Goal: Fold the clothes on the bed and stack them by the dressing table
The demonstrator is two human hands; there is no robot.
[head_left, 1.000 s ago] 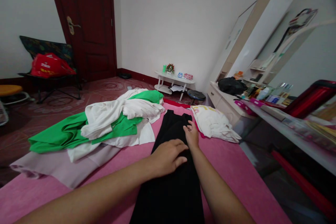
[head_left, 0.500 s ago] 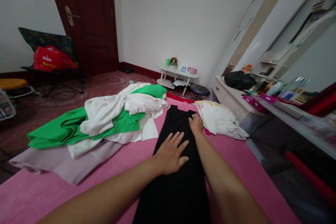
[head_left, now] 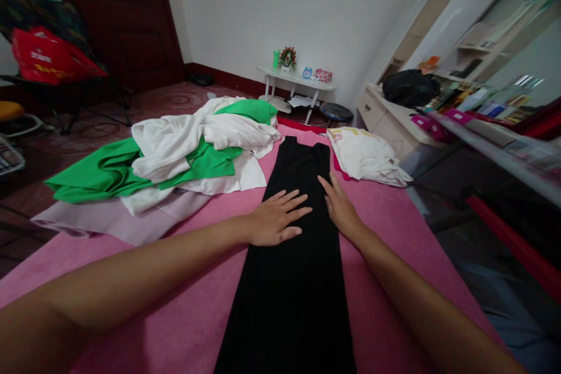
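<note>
A black sleeveless garment (head_left: pixel 289 298) lies long and flat on the pink bed cover (head_left: pixel 390 245), its neck end pointing away from me and its near end running out of view. My left hand (head_left: pixel 278 219) rests palm down on the middle of it, fingers spread. At the garment's right edge, a little farther up, my right hand (head_left: pixel 339 204) touches the cloth with its fingers stretched out. Neither hand grips anything. A white garment with faded lettering (head_left: pixel 368 155) lies folded just beyond my right hand.
White (head_left: pixel 169 140) and green clothes (head_left: pixel 96 172) lie heaped on the left of the bed, over a pale mauve cloth (head_left: pixel 100 219). A low white table (head_left: pixel 298 79) and a round stool (head_left: pixel 336 112) stand beyond. A cluttered dresser (head_left: pixel 390 114) is at right.
My right hand has come down the garment's right edge, away from its top corner, and its fingers have straightened. The left hand stays flat on the cloth. My view has tilted downward.
</note>
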